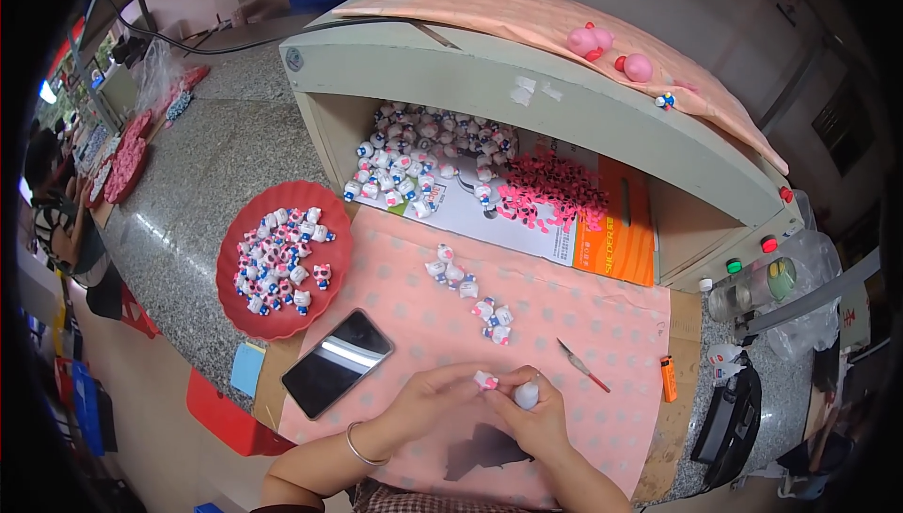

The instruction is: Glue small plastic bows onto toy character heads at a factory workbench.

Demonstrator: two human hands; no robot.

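Over the pink patterned cloth [414, 240], my left hand [435, 402] pinches a tiny white-and-pink figurine [484, 380] at its fingertips. Close beside it, my right hand [541, 424] is closed round a small whitish bottle [526, 395], its fingertips near the figurine; whether they touch it I cannot tell. Beyond my hands, several small white, blue and pink figurines [455, 275] lie in a loose line on the cloth. To the right of my hands rests a thin pointed tool with a red handle [585, 366]. A dark patch [484, 452] lies below my hands.
A red scalloped plate [228, 273] of figurines and a black phone [337, 363] are at left. Under the pale shelf [404, 62] are piles of white figurines [404, 160] and pink pieces [550, 195]. An orange lighter [669, 378] and black bag [729, 424] lie right.
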